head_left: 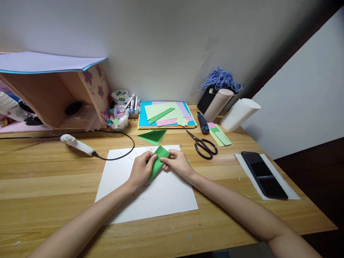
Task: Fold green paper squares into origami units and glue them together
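Between my two hands is a small piece of green paper (158,165), held up just over a white sheet (129,208). My left hand (141,167) pinches its left edge, thumb on top. On the right edge, my right hand (178,163) grips it with the thumb on the face and fingers behind. The paper looks rectangular; whether it is folded, I cannot tell. Behind the hands lies a folded dark green paper triangle (153,137). A pair of black-handled scissors (202,145) rests to the right, blades pointing back left.
Stacked coloured papers (166,113) lie at the back, beside a blue utility knife (203,123) and paper strips (219,135). A corded white tool (77,144) is at left, near a cardboard box (94,93) and a scrap bowl (118,122). A phone (264,175) lies right.
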`<state>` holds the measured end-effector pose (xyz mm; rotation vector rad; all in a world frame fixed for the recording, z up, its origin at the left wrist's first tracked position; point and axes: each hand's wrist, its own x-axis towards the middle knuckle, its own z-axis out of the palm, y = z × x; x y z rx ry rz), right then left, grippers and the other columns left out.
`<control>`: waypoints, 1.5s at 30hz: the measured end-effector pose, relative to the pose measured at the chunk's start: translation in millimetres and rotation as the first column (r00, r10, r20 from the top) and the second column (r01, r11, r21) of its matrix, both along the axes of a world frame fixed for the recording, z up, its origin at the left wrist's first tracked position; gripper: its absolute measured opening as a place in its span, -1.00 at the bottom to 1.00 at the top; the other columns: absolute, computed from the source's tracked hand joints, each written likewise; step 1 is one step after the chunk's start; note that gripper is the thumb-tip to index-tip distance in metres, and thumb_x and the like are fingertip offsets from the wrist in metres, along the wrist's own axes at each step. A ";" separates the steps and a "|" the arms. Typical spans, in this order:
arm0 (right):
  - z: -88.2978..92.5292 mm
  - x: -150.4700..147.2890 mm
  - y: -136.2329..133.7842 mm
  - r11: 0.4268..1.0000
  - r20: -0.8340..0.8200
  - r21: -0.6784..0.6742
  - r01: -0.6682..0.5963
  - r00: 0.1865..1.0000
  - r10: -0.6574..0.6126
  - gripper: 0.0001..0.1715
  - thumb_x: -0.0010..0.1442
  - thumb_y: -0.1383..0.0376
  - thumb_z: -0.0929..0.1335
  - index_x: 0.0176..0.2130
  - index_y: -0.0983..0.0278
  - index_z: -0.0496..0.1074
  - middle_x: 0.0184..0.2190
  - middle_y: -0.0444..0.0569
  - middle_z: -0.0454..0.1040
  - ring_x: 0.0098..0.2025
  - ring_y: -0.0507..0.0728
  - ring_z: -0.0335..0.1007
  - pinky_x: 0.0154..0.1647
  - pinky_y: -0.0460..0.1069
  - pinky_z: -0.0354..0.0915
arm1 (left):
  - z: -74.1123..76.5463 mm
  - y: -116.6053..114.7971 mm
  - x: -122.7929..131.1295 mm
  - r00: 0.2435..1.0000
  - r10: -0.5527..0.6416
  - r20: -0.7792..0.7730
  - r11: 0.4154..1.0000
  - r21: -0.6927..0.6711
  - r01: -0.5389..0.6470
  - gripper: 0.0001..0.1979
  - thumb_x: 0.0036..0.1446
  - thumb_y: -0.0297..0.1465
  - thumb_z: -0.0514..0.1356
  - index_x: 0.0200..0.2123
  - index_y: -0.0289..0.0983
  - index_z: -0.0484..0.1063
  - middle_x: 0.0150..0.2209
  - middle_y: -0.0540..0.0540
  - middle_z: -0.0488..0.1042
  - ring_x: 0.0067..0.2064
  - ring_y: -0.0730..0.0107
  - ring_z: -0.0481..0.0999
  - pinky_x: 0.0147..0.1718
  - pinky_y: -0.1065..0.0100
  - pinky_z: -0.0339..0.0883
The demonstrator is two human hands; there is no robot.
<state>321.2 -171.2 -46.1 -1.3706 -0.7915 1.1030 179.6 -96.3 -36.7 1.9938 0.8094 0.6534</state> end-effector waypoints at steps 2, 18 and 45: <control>0.9 0.1 0.5 1.000 -0.013 -0.007 0.026 1.000 -0.026 -0.63 -0.13 0.11 0.45 -0.54 0.33 0.31 -0.71 -0.14 0.42 -0.68 -0.01 0.35 -0.64 -0.14 0.26 | -1.0 0.2 -0.1 1.000 0.013 -0.011 1.000 -0.001 -0.013 -0.71 0.15 -0.24 -0.02 -0.53 -0.26 0.26 -0.59 0.05 0.27 -0.51 0.46 0.22 -0.50 0.44 0.06; -4.6 3.1 0.7 0.996 -0.111 0.091 0.016 0.994 -0.006 -0.59 0.03 0.02 0.34 -0.44 0.34 0.40 -0.61 -0.07 0.48 -0.57 0.02 0.44 -0.55 -0.12 0.37 | -1.2 3.4 1.0 0.999 0.046 0.003 0.997 -0.058 -0.045 -0.68 0.13 -0.19 0.00 -0.57 -0.25 0.17 -0.60 0.07 0.17 -0.52 0.47 0.16 -0.51 0.44 0.04; -2.6 1.6 0.0 0.997 -0.041 0.074 -0.025 0.999 0.028 -0.69 -0.06 0.15 0.43 -0.46 0.35 0.39 -0.58 -0.11 0.47 -0.56 -0.02 0.40 -0.51 -0.13 0.34 | -4.2 7.0 0.4 0.998 -0.055 -0.004 0.998 0.001 0.055 -0.73 0.20 -0.29 -0.06 -0.50 -0.26 0.22 -0.50 0.02 0.32 -0.44 0.45 0.28 -0.42 0.43 0.14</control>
